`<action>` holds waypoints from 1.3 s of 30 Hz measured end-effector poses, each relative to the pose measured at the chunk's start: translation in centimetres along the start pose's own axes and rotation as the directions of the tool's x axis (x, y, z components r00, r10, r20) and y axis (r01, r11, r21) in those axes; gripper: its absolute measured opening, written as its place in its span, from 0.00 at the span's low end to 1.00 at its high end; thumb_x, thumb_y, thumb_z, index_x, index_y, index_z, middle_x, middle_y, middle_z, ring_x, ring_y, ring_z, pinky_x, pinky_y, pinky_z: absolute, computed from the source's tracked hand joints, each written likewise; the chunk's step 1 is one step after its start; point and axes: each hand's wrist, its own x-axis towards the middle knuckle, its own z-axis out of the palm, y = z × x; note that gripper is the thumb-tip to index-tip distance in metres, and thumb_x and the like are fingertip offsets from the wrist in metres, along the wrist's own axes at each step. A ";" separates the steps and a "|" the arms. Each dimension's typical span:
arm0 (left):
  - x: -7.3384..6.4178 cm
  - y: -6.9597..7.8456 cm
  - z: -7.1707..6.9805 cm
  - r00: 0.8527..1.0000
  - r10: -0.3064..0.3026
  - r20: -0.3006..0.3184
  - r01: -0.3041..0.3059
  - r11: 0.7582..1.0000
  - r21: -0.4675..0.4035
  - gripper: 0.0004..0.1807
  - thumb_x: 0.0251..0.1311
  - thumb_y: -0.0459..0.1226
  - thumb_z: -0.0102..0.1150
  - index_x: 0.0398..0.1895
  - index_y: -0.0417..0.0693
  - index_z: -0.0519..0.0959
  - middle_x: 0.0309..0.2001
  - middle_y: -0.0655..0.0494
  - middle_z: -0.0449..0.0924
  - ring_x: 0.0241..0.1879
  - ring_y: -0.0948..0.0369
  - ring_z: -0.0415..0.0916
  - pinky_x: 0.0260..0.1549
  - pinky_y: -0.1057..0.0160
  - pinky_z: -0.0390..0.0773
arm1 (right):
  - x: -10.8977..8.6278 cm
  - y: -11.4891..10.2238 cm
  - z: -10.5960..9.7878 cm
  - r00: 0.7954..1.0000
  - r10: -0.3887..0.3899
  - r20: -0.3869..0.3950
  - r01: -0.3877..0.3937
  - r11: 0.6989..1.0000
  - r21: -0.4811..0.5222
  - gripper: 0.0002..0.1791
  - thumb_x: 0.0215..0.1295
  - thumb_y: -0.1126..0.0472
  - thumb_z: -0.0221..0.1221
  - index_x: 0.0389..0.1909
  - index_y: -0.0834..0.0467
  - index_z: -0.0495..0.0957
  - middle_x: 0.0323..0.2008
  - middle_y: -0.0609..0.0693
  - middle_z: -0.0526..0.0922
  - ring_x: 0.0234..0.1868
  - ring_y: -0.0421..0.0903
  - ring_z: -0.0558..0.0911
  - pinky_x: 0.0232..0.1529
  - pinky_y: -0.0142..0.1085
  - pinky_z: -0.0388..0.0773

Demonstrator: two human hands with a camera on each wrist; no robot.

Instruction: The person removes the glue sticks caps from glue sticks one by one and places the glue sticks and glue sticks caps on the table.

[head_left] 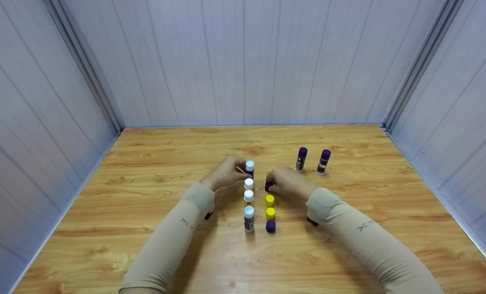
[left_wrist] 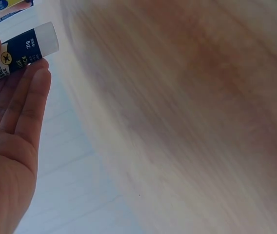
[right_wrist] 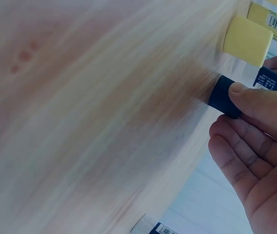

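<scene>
My left hand (head_left: 228, 173) pinches an uncapped dark blue glue stick (left_wrist: 22, 51) between thumb and fingers, at the far end of a column of uncapped glue sticks. In the right wrist view a dark blue cap (right_wrist: 223, 96) is pinched by my right hand (right_wrist: 263, 146), its end at the tabletop. Nearer me stand uncapped sticks with white tops, among them a yellow glue stick (head_left: 249, 197) and a dark-labelled glue stick (head_left: 249, 220). Right of them, in line with the held cap, are two yellow caps, one a yellow cap (head_left: 269, 200), and a purple cap (head_left: 270, 226).
Two capped purple glue sticks stand at the back right, one glue stick (head_left: 301, 159) beside another glue stick (head_left: 323, 162). The wooden table (head_left: 165, 151) is bounded by a white panel wall (head_left: 243, 65) behind and panels at both sides.
</scene>
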 end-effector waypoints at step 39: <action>-0.2 0.0 -0.2 0.998 -0.030 0.055 0.026 0.997 0.077 0.09 0.70 0.30 0.68 0.51 0.42 0.89 0.48 0.48 0.90 0.49 0.54 0.85 0.56 0.54 0.86 | -0.5 -0.5 -2.6 0.997 0.079 -0.007 -0.080 0.997 -0.017 0.27 0.72 0.61 0.70 0.69 0.64 0.78 0.62 0.65 0.85 0.61 0.61 0.86 0.63 0.55 0.84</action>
